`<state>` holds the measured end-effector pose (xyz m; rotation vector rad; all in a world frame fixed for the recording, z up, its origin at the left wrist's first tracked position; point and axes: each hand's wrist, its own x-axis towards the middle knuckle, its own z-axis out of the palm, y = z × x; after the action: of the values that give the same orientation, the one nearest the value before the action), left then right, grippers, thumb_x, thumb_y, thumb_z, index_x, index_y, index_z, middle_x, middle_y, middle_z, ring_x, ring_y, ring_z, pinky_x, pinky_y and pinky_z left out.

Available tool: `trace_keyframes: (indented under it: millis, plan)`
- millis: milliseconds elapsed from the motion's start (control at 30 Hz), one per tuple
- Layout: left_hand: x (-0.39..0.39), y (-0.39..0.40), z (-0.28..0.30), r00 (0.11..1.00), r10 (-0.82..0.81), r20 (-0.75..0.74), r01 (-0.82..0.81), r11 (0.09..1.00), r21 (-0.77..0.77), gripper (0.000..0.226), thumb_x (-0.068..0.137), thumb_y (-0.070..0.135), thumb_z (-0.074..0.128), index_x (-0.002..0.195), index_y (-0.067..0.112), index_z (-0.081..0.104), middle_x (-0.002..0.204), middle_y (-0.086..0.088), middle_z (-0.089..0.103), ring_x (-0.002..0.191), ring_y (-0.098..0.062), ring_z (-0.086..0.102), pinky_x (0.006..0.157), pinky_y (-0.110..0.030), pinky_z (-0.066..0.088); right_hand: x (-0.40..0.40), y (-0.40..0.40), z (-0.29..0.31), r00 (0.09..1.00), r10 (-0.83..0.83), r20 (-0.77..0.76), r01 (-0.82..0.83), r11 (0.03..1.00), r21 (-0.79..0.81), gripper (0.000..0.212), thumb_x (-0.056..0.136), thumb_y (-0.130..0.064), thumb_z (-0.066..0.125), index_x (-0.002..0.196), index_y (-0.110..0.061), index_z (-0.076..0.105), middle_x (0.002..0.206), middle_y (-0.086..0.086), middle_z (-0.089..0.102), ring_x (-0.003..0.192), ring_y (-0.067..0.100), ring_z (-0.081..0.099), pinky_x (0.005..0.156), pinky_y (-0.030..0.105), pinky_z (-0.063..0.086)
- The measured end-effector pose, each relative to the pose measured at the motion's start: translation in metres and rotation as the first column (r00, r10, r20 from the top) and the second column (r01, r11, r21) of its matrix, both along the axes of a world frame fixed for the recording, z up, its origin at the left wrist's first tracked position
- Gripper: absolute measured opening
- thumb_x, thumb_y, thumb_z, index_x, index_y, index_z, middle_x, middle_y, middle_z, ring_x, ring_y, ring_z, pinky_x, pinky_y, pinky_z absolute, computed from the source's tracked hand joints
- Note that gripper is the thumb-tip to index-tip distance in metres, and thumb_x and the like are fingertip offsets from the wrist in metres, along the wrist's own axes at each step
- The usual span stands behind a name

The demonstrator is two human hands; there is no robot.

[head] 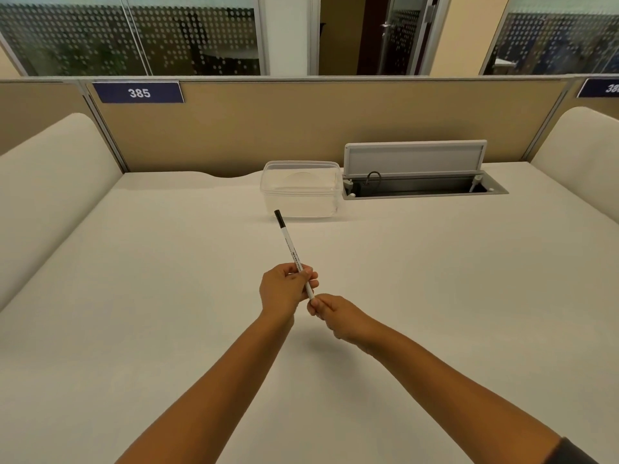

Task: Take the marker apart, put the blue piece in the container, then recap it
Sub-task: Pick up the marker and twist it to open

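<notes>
Indoors: cream desk [167, 296], tan partition [234, 128]; left hand [284, 291], right hand [338, 313] clamped on marker [291, 249].

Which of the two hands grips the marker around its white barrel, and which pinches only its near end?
The left hand wraps the marker mid-barrel; the right hand pinches its near end.

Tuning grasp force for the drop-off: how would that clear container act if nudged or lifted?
The container looks thin, clear and empty, so probably light and apt to slide on the smooth desk rather than resist a nudge. Its low, wide shape suggests it won't tip easily. The thin walls may flex if squeezed.
</notes>
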<state>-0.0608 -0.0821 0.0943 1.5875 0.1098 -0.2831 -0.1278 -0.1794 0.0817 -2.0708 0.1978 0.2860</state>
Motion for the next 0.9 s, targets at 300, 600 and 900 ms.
trace_keyframes:
  millis: [300, 600, 900]
  plan:
    - [0.008, 0.017, 0.011, 0.907, -0.394, -0.146, 0.330, 0.883, -0.335, 0.024, 0.090, 0.004, 0.053, 0.111, -0.005, 0.057, 0.094, -0.012, 0.070, 0.080, -0.016, 0.071, 0.067, -0.024, 0.058, -0.009, -0.009, 0.008, 0.981, 0.015, -0.192, 0.090, 0.846, 0.525, 0.030, 0.099, -0.028, 0.031, 0.076, -0.021, 0.049, 0.069, -0.006, 0.040, 0.051, 0.007, 0.028, 0.047, 0.016, 0.027]
    - [0.021, 0.026, 0.021, 0.787, -0.599, -0.145, 0.482, 0.744, -0.463, 0.018, 0.091, -0.002, 0.048, 0.101, 0.002, 0.061, 0.089, -0.007, 0.075, 0.085, -0.015, 0.071, 0.067, -0.022, 0.057, -0.011, -0.006, 0.020, 0.980, 0.094, -0.176, 0.061, 0.699, 0.712, 0.028, 0.099, -0.034, 0.035, 0.084, -0.020, 0.055, 0.073, -0.006, 0.050, 0.048, 0.005, 0.030, 0.045, 0.016, 0.030]
    - [0.017, 0.017, 0.025, 0.911, -0.400, -0.094, 0.392, 0.915, -0.100, 0.008, 0.089, -0.001, 0.054, 0.087, 0.003, 0.060, 0.084, -0.012, 0.068, 0.070, -0.016, 0.070, 0.058, -0.020, 0.057, -0.008, 0.000, 0.019, 0.986, -0.031, -0.162, 0.086, 0.935, 0.343, 0.034, 0.100, -0.032, 0.028, 0.073, -0.023, 0.048, 0.069, -0.004, 0.039, 0.054, 0.008, 0.026, 0.044, 0.017, 0.025]
